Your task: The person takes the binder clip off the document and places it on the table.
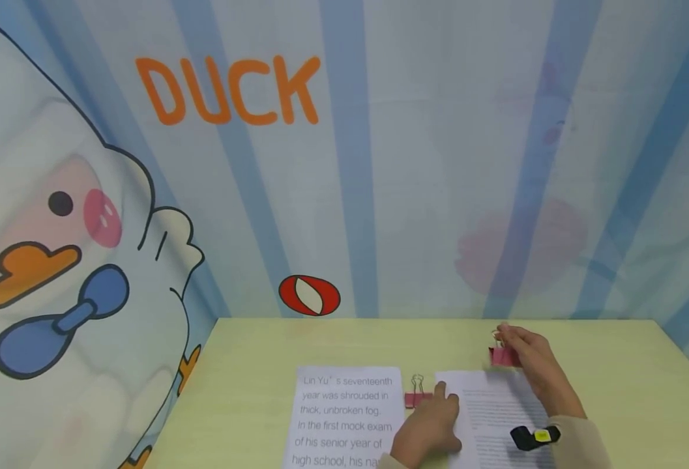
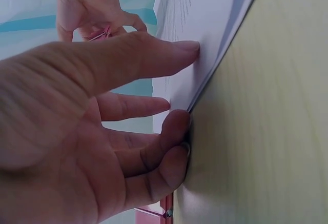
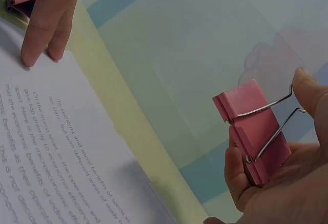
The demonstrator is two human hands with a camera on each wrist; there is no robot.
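My right hand [image 1: 536, 365] holds a pink binder clip [image 3: 259, 129] above the far edge of a printed stack of paper [image 1: 493, 417]. In the right wrist view its thumb touches one of the clip's wire handles [image 3: 271, 107], while fingers support the pink body from behind. My left hand [image 1: 429, 426] rests at the left edge of that stack, index and middle fingers extended onto the sheet near its top corner. Seen from the left wrist, the thumb [image 2: 154, 57] lies over the page and the lower fingers bend against the tabletop beside the paper's edge.
A second pink binder clip [image 1: 417, 398] lies just beyond the left hand, handles pointing away. Left of it is a sheet in large print [image 1: 344, 417]. The pale yellow table [image 1: 250, 365] ends at a striped curtain [image 1: 403, 195] with a cartoon duck.
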